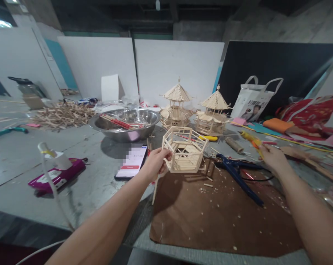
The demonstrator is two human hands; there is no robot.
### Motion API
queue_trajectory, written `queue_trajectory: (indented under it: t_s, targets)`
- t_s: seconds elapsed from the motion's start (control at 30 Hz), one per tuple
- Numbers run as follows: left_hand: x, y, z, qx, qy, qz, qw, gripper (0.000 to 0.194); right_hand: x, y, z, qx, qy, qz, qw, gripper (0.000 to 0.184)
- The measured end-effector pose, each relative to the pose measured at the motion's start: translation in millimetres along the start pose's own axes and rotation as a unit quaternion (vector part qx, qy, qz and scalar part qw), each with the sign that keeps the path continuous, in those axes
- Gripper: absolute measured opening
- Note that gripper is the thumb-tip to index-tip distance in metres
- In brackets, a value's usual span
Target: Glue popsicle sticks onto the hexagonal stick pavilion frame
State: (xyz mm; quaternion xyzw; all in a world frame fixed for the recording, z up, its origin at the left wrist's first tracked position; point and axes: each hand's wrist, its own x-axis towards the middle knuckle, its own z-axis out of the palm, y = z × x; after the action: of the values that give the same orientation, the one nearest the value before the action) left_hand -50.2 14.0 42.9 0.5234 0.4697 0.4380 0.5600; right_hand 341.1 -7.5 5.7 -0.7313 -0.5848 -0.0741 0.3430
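My left hand point(161, 161) pinches the near left corner of a hexagonal frame point(186, 151) of thin wooden sticks, held tilted above the back of a brown board point(210, 217). A loose stick point(155, 189) slants down below that hand. Over at the right, my right hand point(271, 158) is closed on a yellow-and-orange hand tool point(251, 140) whose exact kind I cannot make out; its tip points left. Between the hands, a blue long-armed tool point(239, 176) lies across the board's back right part. Two finished stick pavilions point(177, 106) stand behind the frame.
A steel bowl point(125, 127) with red-wrapped sticks stands back left, before a heap of sticks point(65, 116). A phone point(131, 162) and a purple power strip point(60, 175) with a white cable lie left. A yellow-handled tool point(207, 138), white bag point(252, 101) and coloured cloth point(312, 114) sit behind.
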Motion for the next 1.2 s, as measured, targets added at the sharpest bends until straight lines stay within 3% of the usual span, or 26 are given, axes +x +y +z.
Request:
queue_trajectory:
  t_s: [0.1,0.17,0.23,0.33,0.5,0.63,0.73,0.83,1.0,1.2]
  targets:
    - [0,-1,0.4,-0.007,-0.012,0.002,1.0,0.014,-2,-28,-17,0.124,-0.08,0.02,0.989,0.03]
    - [1,-2,0.1,-0.012,-0.02,0.002,1.0,0.014,-10,-54,-29,0.339,-0.173,0.089,0.92,0.019]
    - [2,-3,-0.3,-0.015,-0.023,0.0,1.0,0.014,-23,-82,-39,0.431,-0.22,0.138,0.864,0.017]
    - [2,-4,-0.7,-0.015,-0.023,-0.001,1.0,0.015,-44,-120,-42,0.472,-0.245,0.126,0.838,0.016]
    - [2,-4,-0.5,-0.014,-0.028,0.006,1.0,0.015,-68,-155,-13,0.458,-0.24,0.034,0.855,0.025]
    - [1,-4,0.2,-0.006,-0.026,0.001,1.0,0.014,-82,-163,9,0.362,-0.262,-0.05,0.893,0.021]
    - [-1,-2,1.5,0.002,-0.024,0.001,1.0,0.015,-89,-169,14,0.257,-0.205,-0.155,0.932,0.016]
    - [-2,0,2.7,0.007,-0.023,0.006,1.0,0.016,-92,-175,16,0.172,-0.15,-0.228,0.947,0.019]
    - [-2,-1,2.6,0.006,-0.028,0.007,1.0,0.017,-95,-179,23,0.114,-0.155,-0.257,0.947,0.022]
    - [-3,-1,2.2,0.003,-0.031,0.005,0.999,0.016,-101,-185,29,0.091,-0.103,-0.232,0.963,0.028]
